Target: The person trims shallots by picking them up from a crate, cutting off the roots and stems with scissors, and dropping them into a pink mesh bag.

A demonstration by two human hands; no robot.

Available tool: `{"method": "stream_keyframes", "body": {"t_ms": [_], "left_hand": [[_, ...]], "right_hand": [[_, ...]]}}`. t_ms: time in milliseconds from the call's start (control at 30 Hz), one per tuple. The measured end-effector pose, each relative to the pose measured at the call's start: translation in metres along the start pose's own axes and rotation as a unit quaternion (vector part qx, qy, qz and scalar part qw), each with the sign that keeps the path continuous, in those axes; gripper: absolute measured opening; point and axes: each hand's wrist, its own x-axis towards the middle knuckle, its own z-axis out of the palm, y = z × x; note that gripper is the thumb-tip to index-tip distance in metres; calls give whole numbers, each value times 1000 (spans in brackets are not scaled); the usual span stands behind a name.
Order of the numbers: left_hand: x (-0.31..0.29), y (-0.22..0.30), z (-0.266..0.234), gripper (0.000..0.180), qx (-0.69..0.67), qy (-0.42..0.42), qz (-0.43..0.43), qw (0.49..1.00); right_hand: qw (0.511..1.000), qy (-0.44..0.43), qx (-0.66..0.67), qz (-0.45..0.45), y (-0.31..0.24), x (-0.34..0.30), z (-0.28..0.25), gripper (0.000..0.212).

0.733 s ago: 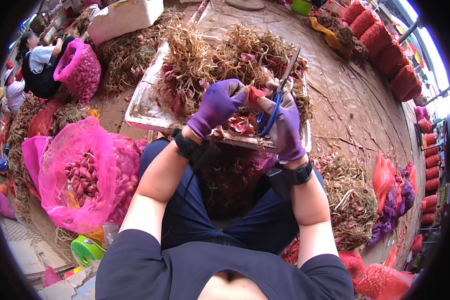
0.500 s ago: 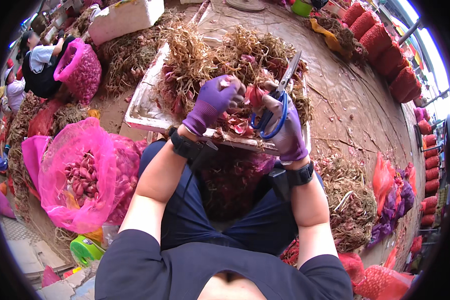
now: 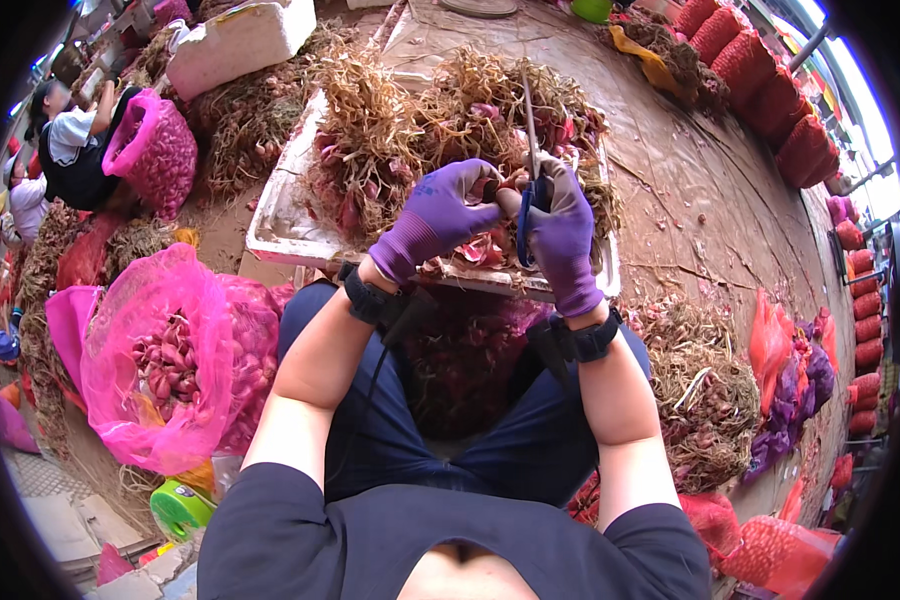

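My left hand [image 3: 438, 215], in a purple glove, is closed with thumb and fingertips around what looks like a shallot [image 3: 491, 188], mostly hidden by the fingers. Close beside it, my gloved right hand [image 3: 566, 235] grips blue-handled scissors [image 3: 529, 115], their blades pointing away from me and seen edge-on. Both hands are over the near side of a white foam tray [image 3: 280, 225]. Dried shallot bunches [image 3: 370, 130] with straw-coloured stalks and roots fill the tray. Loose red skins [image 3: 478, 250] lie by my hands.
At my left stands an open pink mesh bag [image 3: 105, 370] of shallots. Dry stalks [image 3: 705, 400] are heaped at my right, near red and purple bags [image 3: 785, 400]. Full red sacks [image 3: 745, 85] line the far right. Another person [image 3: 70, 140] sits at far left by a pink bag [image 3: 155, 150].
My left hand has moved right and slightly down, opposite the right hand. The scissors have turned from a rightward slant to nearly straight ahead, edge-on.
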Motion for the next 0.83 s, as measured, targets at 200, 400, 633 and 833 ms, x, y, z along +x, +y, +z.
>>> {"method": "stream_keyframes", "body": {"t_ms": [200, 400, 633, 833], "left_hand": [[-1, -8, 11, 32, 71, 31, 30, 997], [0, -7, 13, 32, -195, -16, -66, 978], [0, -12, 17, 28, -333, -49, -86, 938], [8, -29, 19, 29, -528, -42, -51, 847]], "right_hand": [[989, 3, 141, 53, -15, 1, 2, 41], [954, 7, 269, 129, -13, 2, -6, 40], [878, -49, 441, 182, -12, 1, -12, 31], [894, -87, 388, 208, -10, 1, -23, 44]]}}
